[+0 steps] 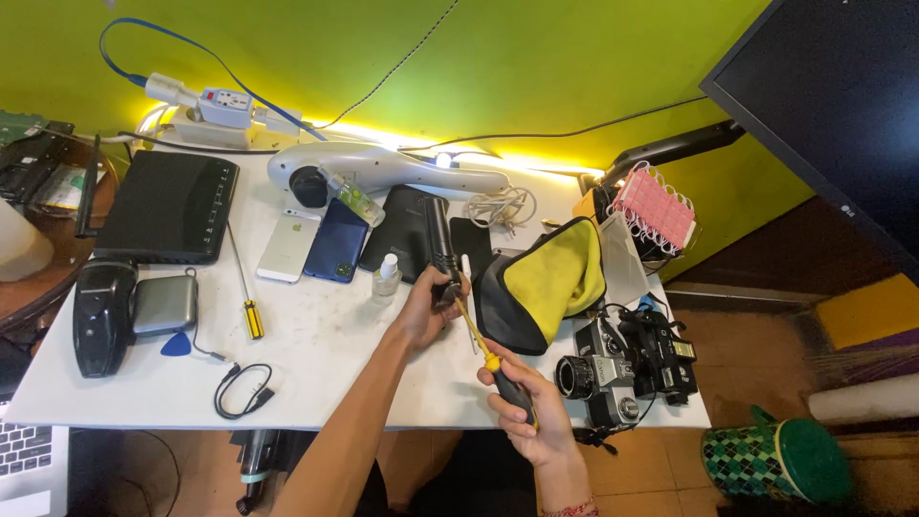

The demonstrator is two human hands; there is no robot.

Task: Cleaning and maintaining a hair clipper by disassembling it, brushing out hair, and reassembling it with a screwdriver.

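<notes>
Screwdriver [490, 359] sits in my right hand [526, 412], fingers wrapped tight around its black and yellow handle, tip angled up into the end of the black cylinder [439, 247]. My left hand [426, 308] is closed around that cylinder's near end, steadying it where it lies on the table [335, 345]. I judge the tip should stay square and the cylinder pinned flat. Cloth [555, 278] and cameras [622, 369] crowd the right; bare tabletop lies left, toward the small bottle [387, 277].

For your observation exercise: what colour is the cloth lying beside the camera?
Yellow cloth, edged by black; clearest in the head view.
</notes>
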